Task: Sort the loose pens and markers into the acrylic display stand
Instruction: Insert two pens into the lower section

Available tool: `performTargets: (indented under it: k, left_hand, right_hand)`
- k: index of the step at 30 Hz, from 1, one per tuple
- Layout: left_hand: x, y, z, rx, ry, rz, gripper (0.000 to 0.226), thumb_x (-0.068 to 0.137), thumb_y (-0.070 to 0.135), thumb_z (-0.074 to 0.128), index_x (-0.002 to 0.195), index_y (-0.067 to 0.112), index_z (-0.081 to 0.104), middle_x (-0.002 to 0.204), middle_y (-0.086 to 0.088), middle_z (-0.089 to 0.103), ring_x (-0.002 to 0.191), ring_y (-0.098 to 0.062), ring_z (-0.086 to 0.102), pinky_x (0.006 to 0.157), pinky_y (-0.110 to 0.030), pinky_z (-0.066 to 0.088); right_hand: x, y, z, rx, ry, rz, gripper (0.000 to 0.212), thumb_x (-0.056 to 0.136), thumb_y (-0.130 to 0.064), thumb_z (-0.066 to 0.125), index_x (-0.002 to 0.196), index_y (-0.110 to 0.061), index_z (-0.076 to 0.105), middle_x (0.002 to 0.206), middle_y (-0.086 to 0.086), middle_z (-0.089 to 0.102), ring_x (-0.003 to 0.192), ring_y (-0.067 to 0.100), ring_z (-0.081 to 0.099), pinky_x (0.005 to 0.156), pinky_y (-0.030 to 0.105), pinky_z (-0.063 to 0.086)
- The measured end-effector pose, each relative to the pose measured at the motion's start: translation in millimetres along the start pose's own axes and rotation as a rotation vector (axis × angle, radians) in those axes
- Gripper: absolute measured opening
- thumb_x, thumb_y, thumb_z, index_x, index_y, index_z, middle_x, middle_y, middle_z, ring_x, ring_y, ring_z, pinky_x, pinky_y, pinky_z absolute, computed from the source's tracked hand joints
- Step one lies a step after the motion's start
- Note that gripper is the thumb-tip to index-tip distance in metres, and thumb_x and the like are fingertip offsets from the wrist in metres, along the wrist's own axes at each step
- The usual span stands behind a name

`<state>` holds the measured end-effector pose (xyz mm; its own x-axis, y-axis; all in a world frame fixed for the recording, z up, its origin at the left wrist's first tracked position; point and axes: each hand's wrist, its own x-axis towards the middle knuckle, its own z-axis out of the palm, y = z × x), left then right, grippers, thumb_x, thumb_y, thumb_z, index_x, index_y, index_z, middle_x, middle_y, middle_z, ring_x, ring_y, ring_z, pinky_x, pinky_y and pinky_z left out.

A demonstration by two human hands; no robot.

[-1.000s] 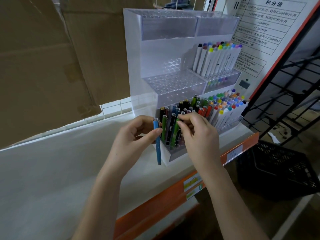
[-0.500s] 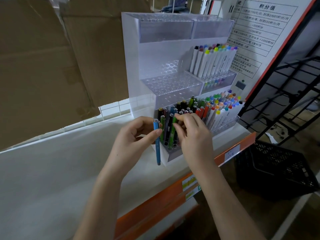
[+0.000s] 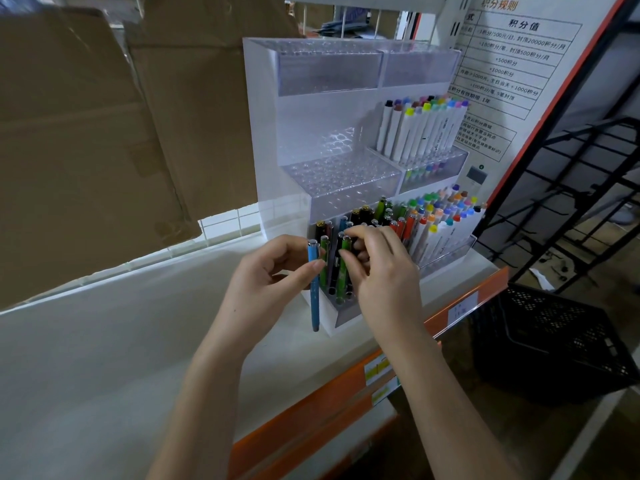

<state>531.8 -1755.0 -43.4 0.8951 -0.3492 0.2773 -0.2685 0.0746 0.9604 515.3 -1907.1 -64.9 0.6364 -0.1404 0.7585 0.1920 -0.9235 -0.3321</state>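
Observation:
A clear acrylic display stand (image 3: 311, 133) with three tiers stands on the white shelf. Its bottom tier holds several pens on the left and white markers (image 3: 436, 230) with coloured caps on the right. More markers (image 3: 419, 129) fill the right half of the middle tier. My left hand (image 3: 266, 282) holds a blue pen (image 3: 314, 292) upright, just left of the bottom tier. My right hand (image 3: 377, 268) pinches a green pen (image 3: 343, 271) that stands in a front hole of the bottom tier.
The white shelf (image 3: 104, 358) has an orange front edge (image 3: 311, 417) with price labels. Brown cardboard (image 3: 86, 133) hangs behind on the left. A printed sign (image 3: 512, 64) and a black wire rack (image 3: 588, 188) stand to the right. A black plastic crate (image 3: 554, 341) sits on the floor.
My right hand has kept its fingers on the green pen in the bottom tier, shifting slightly. My left hand has held the blue pen in the same place. The view has tilted a little.

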Motion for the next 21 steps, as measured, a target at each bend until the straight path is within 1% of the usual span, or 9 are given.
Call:
performTargets:
  k: [4,7,9,11,13,14,16,19,21]
  left_hand:
    - [1,-1,0,0.019,0.001,-0.013,0.014,0.081,0.007,0.064,0.083,0.021,0.066,0.074,0.009,0.068,0.074,-0.008,0.062,0.068,-0.019,0.053]
    - [1,-2,0,0.061,0.002,-0.02,0.009,0.077,0.018,0.065,0.084,0.022,0.067,0.075,0.01,0.069,0.072,-0.004,0.063,0.069,-0.02,0.054]
    - [2,-2,0,0.112,-0.005,-0.009,0.013,0.072,0.028,0.065,0.084,0.027,0.068,0.076,0.012,0.07,0.071,-0.002,0.063,0.071,-0.025,0.055]
    - [3,-2,1,0.144,-0.014,-0.006,0.014,0.07,0.033,0.064,0.083,0.031,0.069,0.078,0.012,0.071,0.073,-0.003,0.065,0.074,-0.03,0.056]
    - [4,-2,3,0.167,-0.023,0.01,0.012,0.073,0.032,0.065,0.085,0.033,0.069,0.079,0.012,0.072,0.077,-0.007,0.067,0.076,-0.034,0.057]
    - [5,-2,4,0.19,-0.029,0.029,0.011,0.076,0.029,0.065,0.085,0.034,0.068,0.08,0.011,0.072,0.078,-0.008,0.067,0.076,-0.036,0.057]
    - [7,-3,7,0.246,-0.038,0.065,0.019,0.082,0.017,0.066,0.088,0.035,0.067,0.08,0.01,0.071,0.08,-0.009,0.068,0.077,-0.038,0.056]
    - [9,-3,8,0.296,-0.031,0.092,0.024,0.085,0.013,0.065,0.092,0.036,0.066,0.085,0.009,0.071,0.081,-0.008,0.067,0.076,-0.034,0.056]
    - [9,-4,7,0.33,-0.021,0.096,0.022,0.084,0.017,0.066,0.09,0.038,0.066,0.086,0.01,0.071,0.081,-0.005,0.066,0.072,-0.025,0.054]
  right_hand:
    - [1,0,0,-0.013,0.005,-0.007,0.023,0.078,-0.01,0.073,0.099,-0.004,0.066,0.09,0.009,0.063,0.077,0.019,0.063,0.067,0.017,0.046]
    - [2,-2,-7,0.027,0.038,-0.011,0.02,0.086,-0.019,0.06,0.1,-0.005,0.065,0.09,0.008,0.063,0.078,0.017,0.062,0.067,0.018,0.05]
    - [4,-6,-16,0.114,0.052,-0.004,0.024,0.089,-0.024,0.053,0.098,-0.006,0.066,0.091,0.005,0.062,0.078,0.011,0.06,0.066,0.016,0.051]
    - [7,-12,-26,0.249,0.026,0.021,0.026,0.089,-0.029,0.054,0.095,-0.008,0.067,0.091,0.002,0.062,0.076,0.006,0.058,0.066,0.012,0.049]
    - [9,-18,-31,0.332,-0.035,0.04,0.028,0.087,-0.035,0.056,0.093,-0.01,0.068,0.092,-0.003,0.06,0.078,0.005,0.056,0.066,0.011,0.048]
    - [9,-20,-31,0.328,-0.063,0.038,0.029,0.085,-0.037,0.056,0.093,-0.011,0.067,0.092,-0.005,0.059,0.08,0.004,0.055,0.068,0.009,0.048]
    - [11,-21,-30,0.285,-0.094,0.03,0.029,0.083,-0.037,0.057,0.092,-0.012,0.067,0.092,-0.005,0.06,0.085,0.001,0.053,0.074,0.007,0.046]
    - [14,-20,-32,0.303,-0.104,0.074,0.02,0.083,-0.03,0.064,0.09,-0.012,0.067,0.089,-0.005,0.061,0.083,0.001,0.054,0.074,0.009,0.046]
    - [16,-19,-35,0.344,-0.096,0.124,0.013,0.083,-0.023,0.067,0.091,-0.012,0.067,0.085,-0.007,0.061,0.081,0.003,0.057,0.071,0.01,0.048]
